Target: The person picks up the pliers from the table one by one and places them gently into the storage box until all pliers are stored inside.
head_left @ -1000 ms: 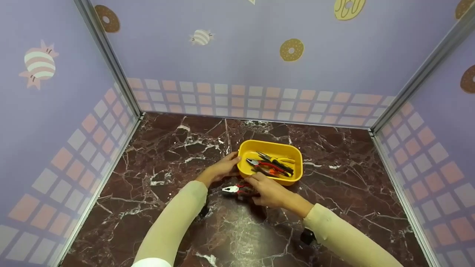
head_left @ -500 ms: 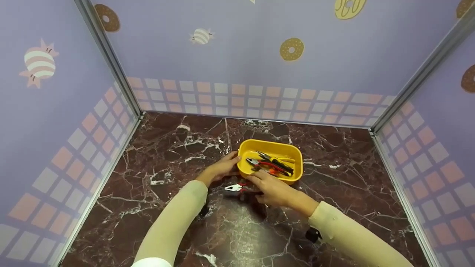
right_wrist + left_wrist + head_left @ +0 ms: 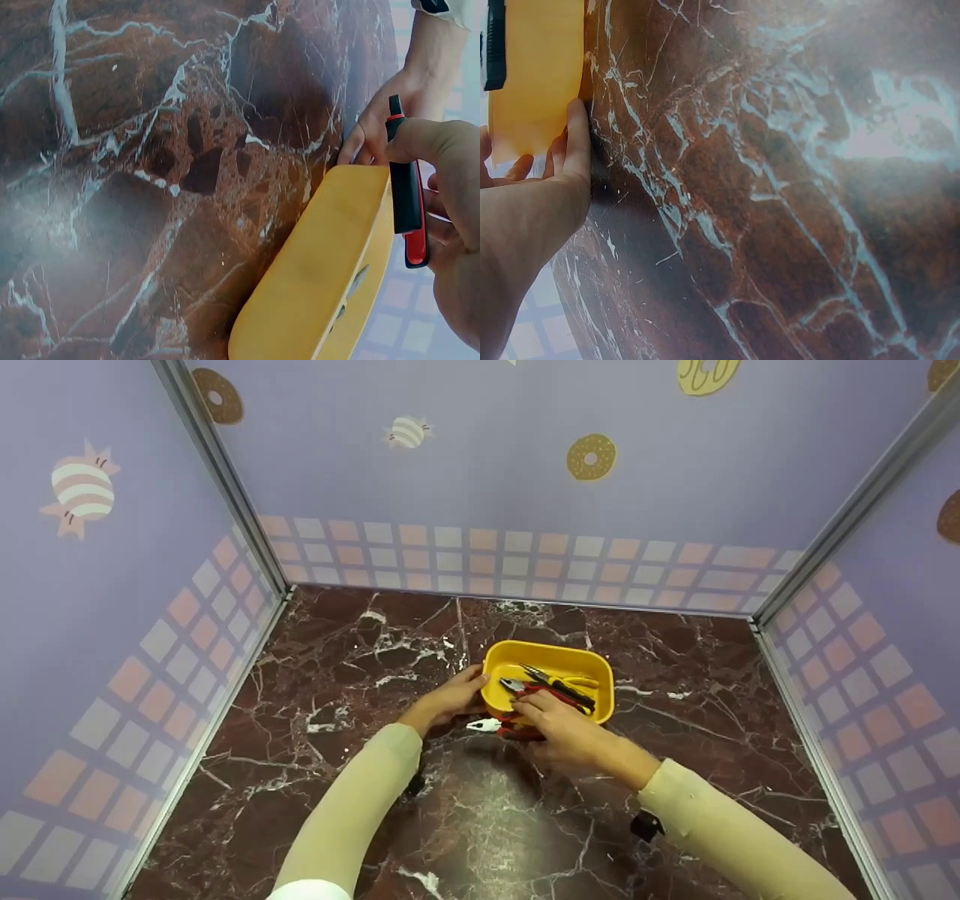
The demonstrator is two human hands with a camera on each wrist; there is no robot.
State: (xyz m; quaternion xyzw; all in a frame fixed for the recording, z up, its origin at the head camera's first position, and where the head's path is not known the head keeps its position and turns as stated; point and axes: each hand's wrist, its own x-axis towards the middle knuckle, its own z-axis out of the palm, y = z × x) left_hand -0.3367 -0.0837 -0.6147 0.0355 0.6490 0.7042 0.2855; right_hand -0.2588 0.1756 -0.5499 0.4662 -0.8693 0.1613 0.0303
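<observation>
My left hand [image 3: 448, 696] grips the left end of a yellow plastic bin [image 3: 607, 690], with fingers against its outer wall [image 3: 540, 82]. In my right hand [image 3: 568, 729] is a pair of pliers [image 3: 486, 725] with red-and-black handles; the silver head points left, over the bin's front rim. In the right wrist view the thumb presses on the pliers' handles [image 3: 406, 191], beside the bin's rim. Inside the bin lie another pair of red-handled pliers [image 3: 513, 685] and black-and-yellow long-nose pliers [image 3: 553, 681]. My right hand hides part of the bin's contents.
The bin stands on a dark red marbled tabletop [image 3: 360, 675]. Lilac panels [image 3: 480, 472] printed with doughnuts and sweets enclose the back and both sides. Small dark wrist cameras [image 3: 646, 826] hang beneath the sleeves.
My right hand has moved a little right and up with the pliers, bringing them from in front of the bin to over its front rim. My left hand stays at the bin's left end.
</observation>
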